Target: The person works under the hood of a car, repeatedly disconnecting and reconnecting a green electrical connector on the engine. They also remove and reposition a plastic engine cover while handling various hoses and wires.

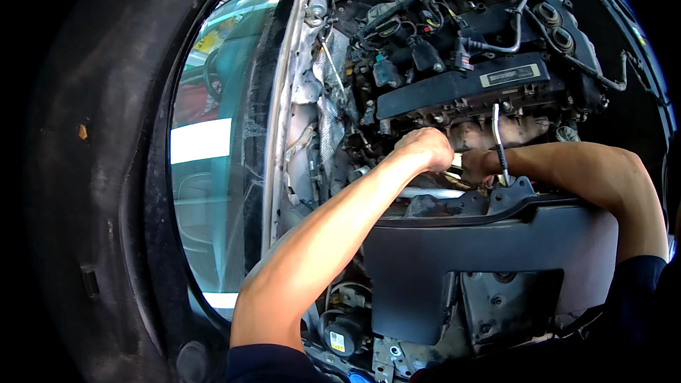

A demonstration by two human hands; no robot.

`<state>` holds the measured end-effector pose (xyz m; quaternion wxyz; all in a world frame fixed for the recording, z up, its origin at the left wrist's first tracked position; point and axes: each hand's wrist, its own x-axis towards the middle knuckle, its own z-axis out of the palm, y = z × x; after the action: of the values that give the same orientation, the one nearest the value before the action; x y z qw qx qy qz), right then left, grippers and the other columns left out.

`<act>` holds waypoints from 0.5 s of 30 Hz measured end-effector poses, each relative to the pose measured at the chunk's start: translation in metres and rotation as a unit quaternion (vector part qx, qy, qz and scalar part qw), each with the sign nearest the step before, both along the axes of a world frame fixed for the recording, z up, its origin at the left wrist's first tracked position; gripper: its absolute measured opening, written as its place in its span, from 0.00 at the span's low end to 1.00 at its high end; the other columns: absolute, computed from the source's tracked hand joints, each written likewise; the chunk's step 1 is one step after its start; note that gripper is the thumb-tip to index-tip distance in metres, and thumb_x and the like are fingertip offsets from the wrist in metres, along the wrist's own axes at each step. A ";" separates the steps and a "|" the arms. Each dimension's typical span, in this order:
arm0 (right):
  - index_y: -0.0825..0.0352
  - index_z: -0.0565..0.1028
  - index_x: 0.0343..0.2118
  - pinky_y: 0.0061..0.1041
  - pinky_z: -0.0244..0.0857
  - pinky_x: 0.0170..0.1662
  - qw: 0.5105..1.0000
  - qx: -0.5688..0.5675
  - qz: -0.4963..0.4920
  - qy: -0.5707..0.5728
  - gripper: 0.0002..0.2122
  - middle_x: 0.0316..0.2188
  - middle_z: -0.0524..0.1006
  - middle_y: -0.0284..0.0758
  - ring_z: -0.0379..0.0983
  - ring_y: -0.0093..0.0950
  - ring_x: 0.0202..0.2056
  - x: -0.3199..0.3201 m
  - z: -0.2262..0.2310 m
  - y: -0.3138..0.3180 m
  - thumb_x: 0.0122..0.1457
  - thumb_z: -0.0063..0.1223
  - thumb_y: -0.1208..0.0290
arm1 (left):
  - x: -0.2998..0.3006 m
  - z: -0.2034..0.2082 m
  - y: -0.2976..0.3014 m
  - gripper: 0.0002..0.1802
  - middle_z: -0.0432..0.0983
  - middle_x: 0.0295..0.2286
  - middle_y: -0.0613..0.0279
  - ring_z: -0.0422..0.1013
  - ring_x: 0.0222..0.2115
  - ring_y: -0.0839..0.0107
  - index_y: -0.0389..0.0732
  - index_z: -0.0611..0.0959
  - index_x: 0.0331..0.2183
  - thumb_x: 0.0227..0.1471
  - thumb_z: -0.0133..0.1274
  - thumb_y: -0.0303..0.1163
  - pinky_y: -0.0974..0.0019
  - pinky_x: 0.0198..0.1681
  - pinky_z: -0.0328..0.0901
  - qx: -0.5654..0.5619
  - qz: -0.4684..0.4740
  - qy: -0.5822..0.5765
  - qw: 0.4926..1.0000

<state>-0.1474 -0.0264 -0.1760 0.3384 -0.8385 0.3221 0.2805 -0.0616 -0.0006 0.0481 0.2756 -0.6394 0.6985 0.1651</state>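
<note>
Both of my hands are down in the gap between the engine and the front panel. My left hand (428, 147) is curled into a fist with the knuckles up; its fingertips are hidden, and I cannot make out what they hold. Close beside it, my right hand (479, 167) is bent inward with its fingers closed. A small pale, shiny piece shows between the two hands, too covered to name. Behind them lies the brownish exhaust manifold (496, 131). A thin upright metal rod (499, 142) with a dark lower part stands right by my right wrist.
A black engine cover (461, 89) with a label lies beyond my hands, among hoses and a bent metal pipe (500, 47). Nearer me is a broad dark plastic panel (411, 262). To the left are the windscreen (220, 213) and the raised bonnet (92, 170).
</note>
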 end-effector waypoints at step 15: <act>0.66 0.81 0.33 0.36 0.75 0.32 0.983 0.116 -0.127 -0.060 0.16 0.29 0.82 0.41 0.80 0.35 0.28 -0.026 -0.001 -0.003 0.61 0.51 0.56 | 0.009 -0.009 0.013 0.18 0.80 0.36 0.42 0.77 0.41 0.52 0.35 0.86 0.34 0.50 0.48 0.37 0.57 0.45 0.69 0.036 -0.019 0.039 0.998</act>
<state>-0.1734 -0.0293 -0.1774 0.4848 -0.7609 0.3707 0.2203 -0.0524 0.0125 0.0389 0.2736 -0.6090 0.7143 0.2099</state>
